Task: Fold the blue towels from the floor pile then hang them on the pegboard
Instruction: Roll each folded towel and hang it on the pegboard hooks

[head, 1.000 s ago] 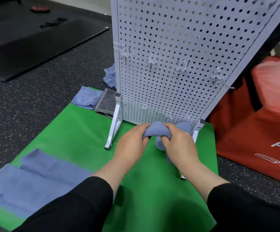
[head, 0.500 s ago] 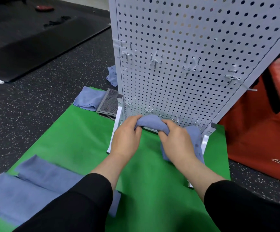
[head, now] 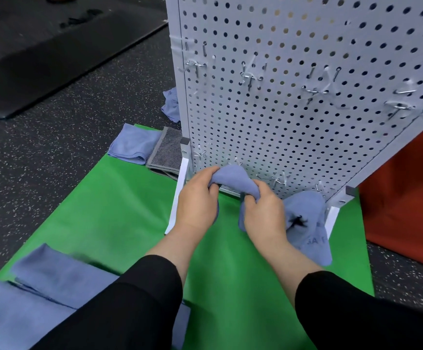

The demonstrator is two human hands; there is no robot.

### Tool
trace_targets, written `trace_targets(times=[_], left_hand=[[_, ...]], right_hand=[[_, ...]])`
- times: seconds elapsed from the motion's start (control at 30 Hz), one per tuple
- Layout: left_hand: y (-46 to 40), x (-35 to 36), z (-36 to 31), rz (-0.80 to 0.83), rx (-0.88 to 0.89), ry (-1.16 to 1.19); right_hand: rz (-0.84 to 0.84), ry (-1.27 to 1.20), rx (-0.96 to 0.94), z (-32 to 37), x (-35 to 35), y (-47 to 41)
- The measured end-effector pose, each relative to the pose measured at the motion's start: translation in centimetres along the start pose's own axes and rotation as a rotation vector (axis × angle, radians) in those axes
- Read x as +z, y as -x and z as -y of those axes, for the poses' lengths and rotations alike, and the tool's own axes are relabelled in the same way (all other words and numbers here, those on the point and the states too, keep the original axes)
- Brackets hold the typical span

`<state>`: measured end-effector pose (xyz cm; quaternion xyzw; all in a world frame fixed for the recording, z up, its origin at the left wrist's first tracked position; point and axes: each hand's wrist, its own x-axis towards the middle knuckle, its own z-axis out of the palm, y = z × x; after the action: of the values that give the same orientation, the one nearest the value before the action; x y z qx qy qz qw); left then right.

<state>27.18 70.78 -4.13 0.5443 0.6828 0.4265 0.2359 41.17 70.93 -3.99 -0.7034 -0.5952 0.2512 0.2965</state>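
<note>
Speckled black gym floor, a green mat point(head: 119, 210) laid over it, and right up against the white pegboard point(head: 306, 122) both hands are busy. Left hand point(head: 197, 200) and right hand point(head: 264, 210) each clench one blue towel point(head: 233, 179), bunched between them and pressed to the board's bottom row of hooks point(head: 279, 180). Over the last second the bundle has climbed from mat height up to those hooks and drifted left, with the hands spreading apart. My read: the hanging step is under way, though the cloth looks not yet caught on a hook.

Outward now. Just right of the right hand, a second blue towel point(head: 308, 223) already dangles from a low hook. Beyond the left hand, one folded blue cloth point(head: 134, 144) beside one grey cloth point(head: 166, 152). Further back, one crumpled blue piece point(head: 171, 104) behind the board's edge. Near the left sleeve, a floor pile point(head: 41, 286) of flat blue towels; at least two layers show. Four hooks sit empty across the upper row point(head: 249, 77).
</note>
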Motion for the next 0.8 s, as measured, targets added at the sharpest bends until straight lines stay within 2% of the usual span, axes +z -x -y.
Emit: trace_targets(times=[0.37,0.63,0.8], left_hand=[[-2.0,2.4,1.6,0.044,-0.066,0.095],[-0.7,3.6,3.9,0.385,-0.115,0.105],[-0.4,3.1,4.5,0.481,-0.164,0.122]], right_hand=[[0.002,-0.1,0.057,-0.9,2.4,-2.2],[0.132,0.007,0.019,-2.0,3.9,-2.1],[0.255,0.01,0.027,-2.0,3.5,-1.7]])
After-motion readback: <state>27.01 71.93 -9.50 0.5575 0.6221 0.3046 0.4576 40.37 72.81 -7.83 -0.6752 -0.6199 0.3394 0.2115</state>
